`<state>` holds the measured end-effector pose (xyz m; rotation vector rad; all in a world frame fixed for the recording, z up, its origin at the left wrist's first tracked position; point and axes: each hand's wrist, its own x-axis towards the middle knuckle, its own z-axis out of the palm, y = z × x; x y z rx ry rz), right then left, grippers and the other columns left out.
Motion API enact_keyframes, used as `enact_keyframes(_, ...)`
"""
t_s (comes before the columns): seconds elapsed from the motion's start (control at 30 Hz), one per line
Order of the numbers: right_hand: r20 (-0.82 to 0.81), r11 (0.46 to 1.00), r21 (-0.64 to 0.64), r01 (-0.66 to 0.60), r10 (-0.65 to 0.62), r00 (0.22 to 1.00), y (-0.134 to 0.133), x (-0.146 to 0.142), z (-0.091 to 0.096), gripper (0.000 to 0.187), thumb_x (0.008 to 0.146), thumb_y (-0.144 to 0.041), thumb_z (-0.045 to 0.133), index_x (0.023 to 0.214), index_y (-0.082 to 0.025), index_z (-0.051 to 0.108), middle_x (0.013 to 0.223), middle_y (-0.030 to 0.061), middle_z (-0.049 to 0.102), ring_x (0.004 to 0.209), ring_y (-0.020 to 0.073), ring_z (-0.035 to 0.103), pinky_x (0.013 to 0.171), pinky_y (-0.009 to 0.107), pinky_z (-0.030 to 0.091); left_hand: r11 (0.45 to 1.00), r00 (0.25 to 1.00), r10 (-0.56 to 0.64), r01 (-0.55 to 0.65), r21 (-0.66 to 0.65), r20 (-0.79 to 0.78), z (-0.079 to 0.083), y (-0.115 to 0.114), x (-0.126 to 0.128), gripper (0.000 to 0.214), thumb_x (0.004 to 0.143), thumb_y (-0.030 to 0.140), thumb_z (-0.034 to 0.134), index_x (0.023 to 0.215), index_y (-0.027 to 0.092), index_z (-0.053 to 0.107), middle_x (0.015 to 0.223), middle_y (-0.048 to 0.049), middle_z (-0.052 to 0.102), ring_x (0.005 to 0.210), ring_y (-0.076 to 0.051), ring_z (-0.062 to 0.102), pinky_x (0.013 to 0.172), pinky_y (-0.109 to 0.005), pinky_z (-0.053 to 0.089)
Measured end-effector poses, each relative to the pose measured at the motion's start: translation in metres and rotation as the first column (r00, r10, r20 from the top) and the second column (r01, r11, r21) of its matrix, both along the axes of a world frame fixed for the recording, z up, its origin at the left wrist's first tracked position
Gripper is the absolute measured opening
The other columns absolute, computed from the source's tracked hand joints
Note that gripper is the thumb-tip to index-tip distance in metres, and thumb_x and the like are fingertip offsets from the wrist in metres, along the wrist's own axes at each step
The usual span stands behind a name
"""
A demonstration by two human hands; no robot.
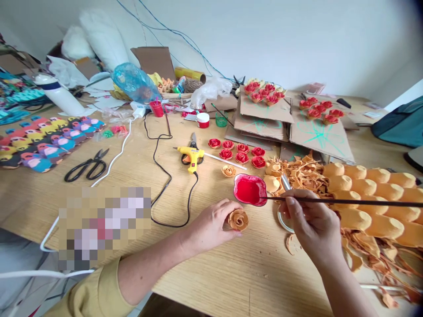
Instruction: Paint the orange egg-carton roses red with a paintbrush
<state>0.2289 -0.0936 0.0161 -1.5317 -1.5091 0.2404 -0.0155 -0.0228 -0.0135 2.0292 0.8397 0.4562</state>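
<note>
My left hand [220,222] is closed around the side of an unpainted tan rose [238,219], its petals turned up. In my right hand [307,224] is a thin dark paintbrush [357,202], its tip end dipping into a small scalloped bowl of red paint [250,189]. The bowl stands just beyond the rose. Behind it sit several red-painted roses [242,158] and one plain rose [228,171]. Scissors with pale handles [284,218] lie partly hidden beneath my right hand.
A yellow glue gun [192,158] with a black cord lies left of the bowl. Black scissors [87,167] are further left. An orange egg carton [373,189] and torn scraps [306,174] cover the right side. Cardboard stacks [261,123] bear more red roses.
</note>
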Motion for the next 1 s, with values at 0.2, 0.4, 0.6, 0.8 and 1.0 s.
enact_keyframes(0.2,0.016,0.999,-0.026,-0.027,0.028,0.999,0.000,0.002,0.000,0.031,0.103,-0.048,0.061,0.087,-0.024,0.070,0.063,-0.0011,0.068,0.050,0.0124,0.059,0.049,0.022,0.046,1.000,1.000,0.011,-0.011,0.006,0.009,0.002,-0.001,0.001,0.046,0.076,0.020,0.091,0.115,0.023,0.066,0.108,-0.0044,0.074,0.094,-0.024,0.070,0.086,-0.033,0.051)
enact_keyframes(0.4,-0.069,0.997,-0.065,0.045,-0.050,0.996,-0.002,0.009,-0.006,0.032,0.100,-0.056,0.065,0.097,-0.025,0.073,0.068,-0.0001,0.073,0.053,0.0130,0.064,0.050,0.022,0.049,0.995,0.998,0.041,-0.037,-0.096,0.050,0.003,-0.001,0.002,0.047,0.075,0.021,0.093,0.114,0.022,0.066,0.098,-0.0013,0.075,0.086,-0.021,0.071,0.078,-0.028,0.049)
enact_keyframes(0.6,-0.346,0.997,-0.066,0.039,-0.059,0.936,-0.002,0.004,-0.001,0.030,0.097,-0.057,0.070,0.100,-0.027,0.071,0.066,-0.0013,0.067,0.054,0.0140,0.056,0.049,0.026,0.044,0.978,0.989,0.054,-0.024,-0.208,0.140,0.000,0.001,0.001,0.051,0.076,0.024,0.091,0.121,0.023,0.068,0.106,-0.0027,0.078,0.092,-0.021,0.073,0.082,-0.028,0.052)
enact_keyframes(0.8,-0.471,1.000,-0.006,0.025,-0.025,0.882,-0.006,-0.001,0.002,0.024,0.100,-0.049,0.069,0.112,-0.029,0.071,0.090,0.0039,0.072,0.070,0.0188,0.061,0.062,0.033,0.048,0.911,0.957,0.038,0.086,-0.403,0.289,-0.005,0.001,0.002,0.060,0.076,0.026,0.090,0.132,0.020,0.069,0.120,-0.0100,0.079,0.102,-0.023,0.076,0.088,-0.030,0.056)
enact_keyframes(1.0,-0.467,0.986,0.168,-0.016,0.094,0.879,-0.008,-0.002,-0.004,0.018,0.101,-0.040,0.069,0.106,-0.023,0.073,0.076,0.0009,0.068,0.064,0.0147,0.059,0.059,0.030,0.048,0.926,0.947,-0.003,0.124,-0.358,0.320,0.000,-0.001,0.001,0.058,0.079,0.020,0.086,0.134,0.020,0.067,0.123,-0.0101,0.077,0.101,-0.021,0.076,0.088,-0.030,0.059)
